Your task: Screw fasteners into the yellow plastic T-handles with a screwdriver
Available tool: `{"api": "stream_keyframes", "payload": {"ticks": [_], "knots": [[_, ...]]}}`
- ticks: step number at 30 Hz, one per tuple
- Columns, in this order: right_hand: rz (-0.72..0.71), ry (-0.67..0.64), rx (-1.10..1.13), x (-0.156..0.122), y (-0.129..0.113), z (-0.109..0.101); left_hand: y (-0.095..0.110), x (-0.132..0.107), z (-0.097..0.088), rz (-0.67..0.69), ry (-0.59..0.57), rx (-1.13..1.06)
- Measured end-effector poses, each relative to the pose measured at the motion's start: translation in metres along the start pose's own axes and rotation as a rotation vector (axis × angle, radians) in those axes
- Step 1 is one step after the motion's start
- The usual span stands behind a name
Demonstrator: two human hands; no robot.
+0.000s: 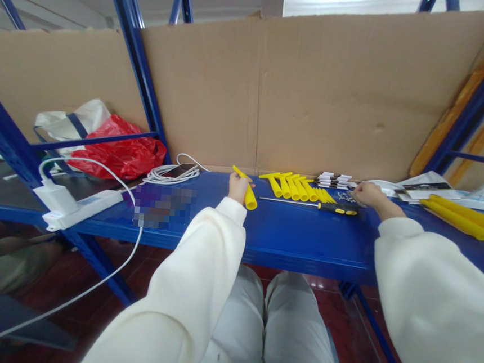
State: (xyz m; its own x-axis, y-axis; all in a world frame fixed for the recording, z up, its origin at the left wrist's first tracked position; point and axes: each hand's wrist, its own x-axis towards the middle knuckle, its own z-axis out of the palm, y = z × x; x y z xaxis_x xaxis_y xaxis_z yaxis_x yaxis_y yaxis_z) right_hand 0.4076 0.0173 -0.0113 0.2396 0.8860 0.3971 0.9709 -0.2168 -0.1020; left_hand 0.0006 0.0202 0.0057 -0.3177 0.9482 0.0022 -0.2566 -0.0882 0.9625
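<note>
My left hand (238, 188) is closed around a yellow T-shaped plastic tube piece (250, 199), its open round end pointing toward me. On the right, my right hand (369, 194) rests low over the bench with its fingers curled together beside a small pile of screws (344, 196). Whatever its fingertips hold is too small to make out. Between the hands lies a row of several similar yellow T-shaped pieces (295, 193), with thin yellow wedge-like pieces (324, 196) alongside. A screwdriver (338, 208) with a black and yellow handle lies in front of them, its shaft pointing left.
Black-and-white packets (333, 180) are stacked behind the screws. Long yellow pieces (465, 218) lie at the right. A power strip (84, 210), coiled white cable (172, 174) and red bag (122, 145) are at the left. Cardboard (317, 97) backs the blue bench (288, 236).
</note>
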Motion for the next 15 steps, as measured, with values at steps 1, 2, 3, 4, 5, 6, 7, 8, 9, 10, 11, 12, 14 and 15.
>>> {"api": "stream_keyframes", "payload": {"ticks": [1, 2, 3, 4, 5, 6, 7, 8, 9, 10, 11, 12, 14, 15], "knots": [[0.049, -0.025, 0.023, -0.003, -0.001, -0.004, 0.001, -0.003, 0.001, -0.004, -0.02, 0.002], [0.096, -0.051, 0.062, -0.006, -0.002, -0.007, 0.002, -0.006, 0.003, -0.009, -0.043, 0.005], [0.131, -0.076, 0.116, -0.01, -0.004, -0.01, 0.003, -0.01, 0.006, -0.019, -0.07, 0.01], [0.148, -0.095, 0.178, -0.013, -0.006, -0.012, 0.004, -0.014, 0.011, -0.034, -0.101, 0.017], [0.155, -0.104, 0.239, -0.016, -0.007, -0.014, 0.004, -0.019, 0.016, -0.053, -0.143, 0.026], [0.165, -0.105, 0.291, -0.018, -0.009, -0.015, 0.005, -0.024, 0.023, -0.074, -0.196, 0.032], [0.177, -0.1, 0.33, -0.02, -0.01, -0.015, 0.005, -0.029, 0.032, -0.088, -0.254, 0.033], [0.188, -0.083, 0.354, -0.021, -0.01, -0.015, 0.005, -0.035, 0.041, -0.098, -0.314, 0.031], [0.196, -0.061, 0.363, -0.022, -0.01, -0.014, 0.005, -0.041, 0.052, -0.111, -0.372, 0.034], [0.2, -0.043, 0.359, -0.023, -0.01, -0.014, 0.004, -0.047, 0.064, -0.127, -0.426, 0.038], [0.206, -0.032, 0.349, -0.024, -0.009, -0.013, 0.002, -0.053, 0.076, -0.142, -0.477, 0.038], [0.217, -0.028, 0.335, -0.024, -0.009, -0.012, -0.001, -0.059, 0.088, -0.159, -0.519, 0.041], [0.265, -0.017, 0.313, -0.026, -0.007, -0.01, -0.008, -0.07, 0.113, -0.201, -0.587, 0.041], [0.297, -0.011, 0.31, -0.027, -0.007, -0.01, -0.013, -0.075, 0.126, -0.228, -0.624, 0.049]]}}
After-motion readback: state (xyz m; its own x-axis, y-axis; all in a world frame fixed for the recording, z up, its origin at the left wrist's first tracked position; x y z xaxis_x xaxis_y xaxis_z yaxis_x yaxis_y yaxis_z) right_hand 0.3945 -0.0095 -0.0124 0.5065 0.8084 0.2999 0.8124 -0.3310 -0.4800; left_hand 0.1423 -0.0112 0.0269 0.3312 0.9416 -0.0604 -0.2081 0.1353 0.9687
